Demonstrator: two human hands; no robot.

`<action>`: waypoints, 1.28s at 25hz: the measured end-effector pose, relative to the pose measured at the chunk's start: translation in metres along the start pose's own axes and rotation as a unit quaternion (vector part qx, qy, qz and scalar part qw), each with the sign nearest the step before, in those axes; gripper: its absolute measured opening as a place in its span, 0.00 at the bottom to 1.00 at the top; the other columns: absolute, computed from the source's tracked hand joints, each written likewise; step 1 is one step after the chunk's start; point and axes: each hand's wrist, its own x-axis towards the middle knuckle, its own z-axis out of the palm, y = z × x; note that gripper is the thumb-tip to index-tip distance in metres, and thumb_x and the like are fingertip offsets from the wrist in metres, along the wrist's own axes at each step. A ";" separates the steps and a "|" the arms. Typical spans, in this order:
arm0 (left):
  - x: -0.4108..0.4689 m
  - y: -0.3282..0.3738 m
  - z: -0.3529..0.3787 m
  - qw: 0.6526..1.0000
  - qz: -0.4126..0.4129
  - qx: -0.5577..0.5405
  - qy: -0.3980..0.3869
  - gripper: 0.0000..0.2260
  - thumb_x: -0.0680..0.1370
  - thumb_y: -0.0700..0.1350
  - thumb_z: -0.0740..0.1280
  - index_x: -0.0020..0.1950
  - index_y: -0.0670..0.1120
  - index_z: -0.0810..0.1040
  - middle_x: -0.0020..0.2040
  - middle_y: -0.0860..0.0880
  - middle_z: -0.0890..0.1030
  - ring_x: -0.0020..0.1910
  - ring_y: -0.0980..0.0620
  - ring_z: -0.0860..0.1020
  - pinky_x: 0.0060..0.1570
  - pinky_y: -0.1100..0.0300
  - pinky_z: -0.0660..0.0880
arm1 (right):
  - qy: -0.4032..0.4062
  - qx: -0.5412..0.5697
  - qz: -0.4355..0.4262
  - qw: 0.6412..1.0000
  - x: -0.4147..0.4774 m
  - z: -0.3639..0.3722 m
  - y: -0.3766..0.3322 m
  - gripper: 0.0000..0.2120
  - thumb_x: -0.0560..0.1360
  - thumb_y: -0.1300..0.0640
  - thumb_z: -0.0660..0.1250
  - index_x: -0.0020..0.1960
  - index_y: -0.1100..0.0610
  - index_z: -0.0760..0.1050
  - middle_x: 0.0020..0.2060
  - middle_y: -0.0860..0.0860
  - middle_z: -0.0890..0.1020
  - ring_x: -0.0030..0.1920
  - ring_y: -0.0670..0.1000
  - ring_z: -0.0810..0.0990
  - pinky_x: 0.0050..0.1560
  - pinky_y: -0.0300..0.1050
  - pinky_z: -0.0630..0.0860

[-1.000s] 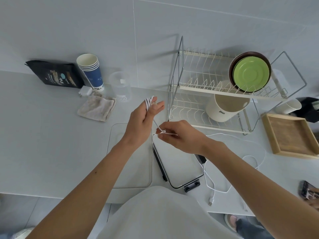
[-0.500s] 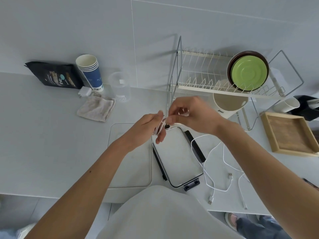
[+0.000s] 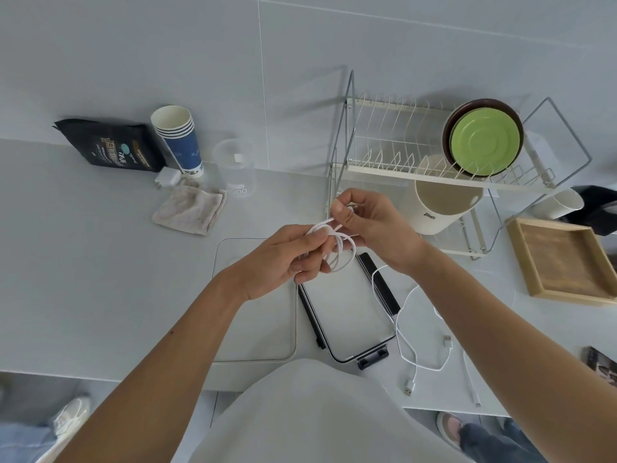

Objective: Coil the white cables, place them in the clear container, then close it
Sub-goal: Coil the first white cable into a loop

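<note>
A grey counter [image 3: 100,279] is seen carrying a clear container [image 3: 253,295] and its black-rimmed lid [image 3: 347,305], side by side. Above them, a coiled white cable [image 3: 337,248] is pinched between the closed left hand [image 3: 283,259] and the closed right hand [image 3: 374,225]. Its loose tail is trailed down onto the counter beside the lid, near a second white cable [image 3: 469,379].
</note>
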 end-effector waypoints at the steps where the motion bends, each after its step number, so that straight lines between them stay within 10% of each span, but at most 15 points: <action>1: 0.000 0.000 0.000 1.000 0.001 -0.009 0.002 0.15 0.83 0.46 0.54 0.40 0.42 0.70 0.26 0.53 0.61 0.25 0.53 0.62 0.42 0.66 0.73 | 0.008 -0.006 -0.001 1.000 -0.001 0.002 0.003 0.08 0.79 0.57 0.66 0.44 0.61 0.74 0.36 0.56 0.81 0.34 0.53 0.81 0.34 0.43 0.79; 12: 0.016 -0.020 0.008 0.949 0.079 0.202 0.227 0.14 0.84 0.47 0.56 0.42 0.44 0.73 0.34 0.50 0.76 0.34 0.53 0.79 0.43 0.55 0.79 | 0.196 -0.050 -0.068 0.977 0.000 0.019 0.009 0.09 0.77 0.56 0.70 0.45 0.62 0.76 0.35 0.55 0.77 0.34 0.49 0.76 0.36 0.41 0.75; 18: 0.019 -0.018 0.011 0.914 0.086 0.308 0.251 0.15 0.85 0.47 0.53 0.40 0.46 0.68 0.32 0.55 0.72 0.30 0.57 0.68 0.33 0.65 0.66 | 0.226 0.060 -0.009 0.972 0.002 0.016 0.013 0.13 0.74 0.54 0.74 0.49 0.57 0.71 0.45 0.59 0.78 0.31 0.54 0.80 0.35 0.47 0.78; 25: 0.019 -0.019 0.007 0.924 0.076 0.294 0.231 0.16 0.85 0.49 0.53 0.37 0.51 0.65 0.31 0.55 0.69 0.28 0.57 0.65 0.32 0.62 0.65 | 0.257 -0.073 -0.035 0.963 0.001 0.010 0.011 0.04 0.73 0.50 0.74 0.43 0.49 0.81 0.51 0.56 0.83 0.41 0.48 0.84 0.47 0.48 0.81; 32: 0.021 -0.018 -0.004 0.919 0.065 0.294 0.255 0.16 0.85 0.51 0.52 0.38 0.49 0.66 0.32 0.53 0.69 0.28 0.56 0.65 0.32 0.58 0.65 | 0.227 -0.260 -0.122 0.931 -0.019 0.009 0.004 0.13 0.77 0.49 0.69 0.60 0.52 0.80 0.57 0.46 0.79 0.58 0.44 0.78 0.60 0.41 0.75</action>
